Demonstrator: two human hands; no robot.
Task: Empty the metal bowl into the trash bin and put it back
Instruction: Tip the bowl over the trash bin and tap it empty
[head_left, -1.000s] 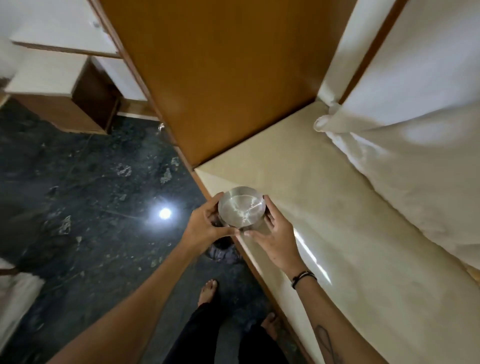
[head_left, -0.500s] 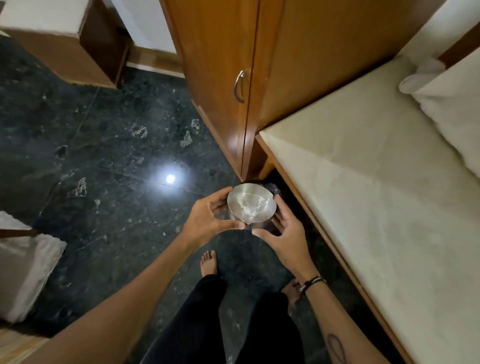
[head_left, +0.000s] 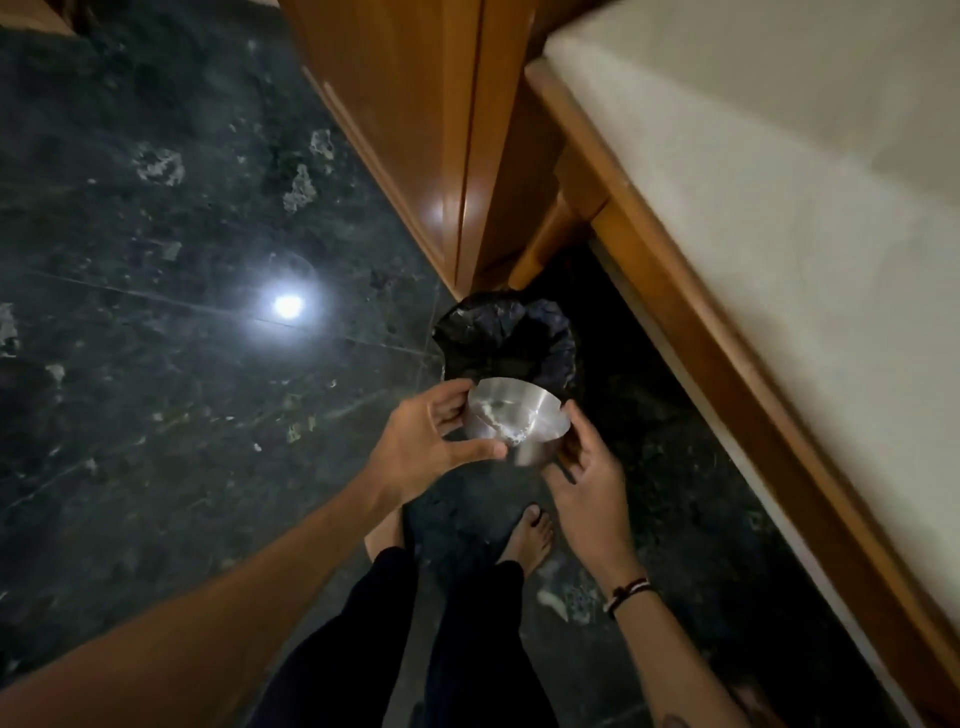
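A small round metal bowl (head_left: 511, 422) with a thin smear of white residue inside is tilted away from me, just above the near rim of a trash bin (head_left: 506, 332) lined with a black bag. My left hand (head_left: 428, 441) grips the bowl's left side with thumb below and fingers over the rim. Cupped against its right side and underside is my right hand (head_left: 584, 470). The bin stands on the dark floor at the corner of a wooden cabinet, under the edge of a cream counter.
A wooden cabinet (head_left: 415, 119) rises behind the bin. The cream counter (head_left: 779, 197) with a wooden edge runs down the right. Dark marble floor (head_left: 156, 312) spreads left, with a bright light reflection. My bare feet (head_left: 530, 540) stand just short of the bin.
The view has dropped from the counter to the floor. Both hands carried the bowl down and over the bin, and it now tips forward instead of sitting level.
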